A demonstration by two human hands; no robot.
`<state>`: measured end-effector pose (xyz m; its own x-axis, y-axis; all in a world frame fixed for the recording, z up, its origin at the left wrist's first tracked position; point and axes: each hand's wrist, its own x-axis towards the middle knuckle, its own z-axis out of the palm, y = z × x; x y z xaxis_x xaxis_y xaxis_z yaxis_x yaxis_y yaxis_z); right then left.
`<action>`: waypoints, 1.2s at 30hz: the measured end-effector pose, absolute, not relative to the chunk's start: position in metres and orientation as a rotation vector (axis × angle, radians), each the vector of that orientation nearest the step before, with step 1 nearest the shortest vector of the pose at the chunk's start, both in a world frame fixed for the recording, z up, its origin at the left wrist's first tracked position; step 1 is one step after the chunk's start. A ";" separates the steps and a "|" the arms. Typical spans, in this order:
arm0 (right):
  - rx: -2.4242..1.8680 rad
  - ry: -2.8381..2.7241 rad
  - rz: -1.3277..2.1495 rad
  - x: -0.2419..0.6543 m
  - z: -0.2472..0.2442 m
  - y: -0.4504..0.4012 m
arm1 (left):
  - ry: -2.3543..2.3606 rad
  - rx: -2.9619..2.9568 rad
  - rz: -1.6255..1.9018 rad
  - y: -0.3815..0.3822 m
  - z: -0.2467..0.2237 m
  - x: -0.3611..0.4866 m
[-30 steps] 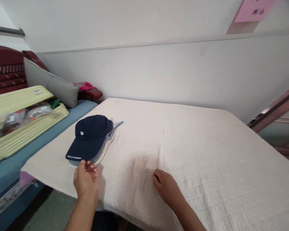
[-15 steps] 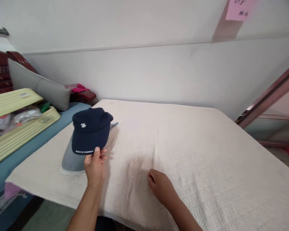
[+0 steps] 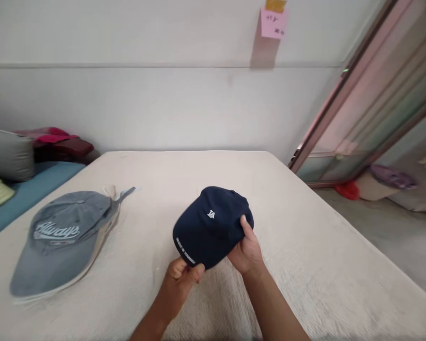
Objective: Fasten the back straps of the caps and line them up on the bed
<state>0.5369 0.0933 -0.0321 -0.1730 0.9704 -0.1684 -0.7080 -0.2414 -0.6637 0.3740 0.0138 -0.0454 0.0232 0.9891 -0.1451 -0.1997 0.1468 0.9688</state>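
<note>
A navy baseball cap [image 3: 216, 227] with a small white logo on its front is held between both hands, above the cloth-covered table [image 3: 305, 265]. My left hand [image 3: 182, 279] pinches the brim's front edge, thumb on top, near the white lettering. On the cap's right side, my right hand [image 3: 247, 248] grips the crown's lower edge; the thumb lies outside and the other fingers are partly hidden. To the left rests a grey cap [image 3: 64, 237] with white "Always" script, its brim toward me and a strap sticking out at the back. Under it, a pale cap edge shows.
Behind the table is a white wall [image 3: 163, 109] with a pink note [image 3: 274, 22]. At left are a blue surface [image 3: 53, 177], a grey cushion [image 3: 9, 154] and a pink cloth [image 3: 57, 136]. A framed glass door [image 3: 326, 128] stands at right, by a red item [image 3: 347, 190].
The navy cap has moved right, off the grey cap, to the front of me. My right hand has risen and taken hold of its side. The view has turned right.
</note>
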 end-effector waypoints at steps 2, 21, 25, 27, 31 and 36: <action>-0.704 -0.474 1.738 0.550 -0.030 0.094 | 0.942 0.869 1.047 0.012 -0.042 0.380; -0.516 -0.837 2.333 0.574 -0.050 0.033 | 1.003 0.056 1.097 0.041 -0.011 0.348; -0.439 -0.891 2.425 0.578 -0.053 0.034 | 1.016 0.297 1.120 0.038 -0.011 0.346; -0.460 -0.814 2.351 0.581 -0.051 0.040 | 1.046 0.427 1.130 0.036 -0.016 0.345; -0.642 -0.626 2.006 0.584 -0.046 0.058 | 1.059 0.714 0.964 0.033 -0.026 0.344; -0.669 -0.597 1.852 0.586 -0.041 0.076 | 1.032 0.723 0.865 0.032 -0.025 0.350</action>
<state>0.5860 0.0756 -0.0412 -0.3128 0.9340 -0.1728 -0.6571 -0.3442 -0.6706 0.3502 0.0320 -0.0246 0.2566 0.8711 -0.4186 -0.2591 0.4793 0.8385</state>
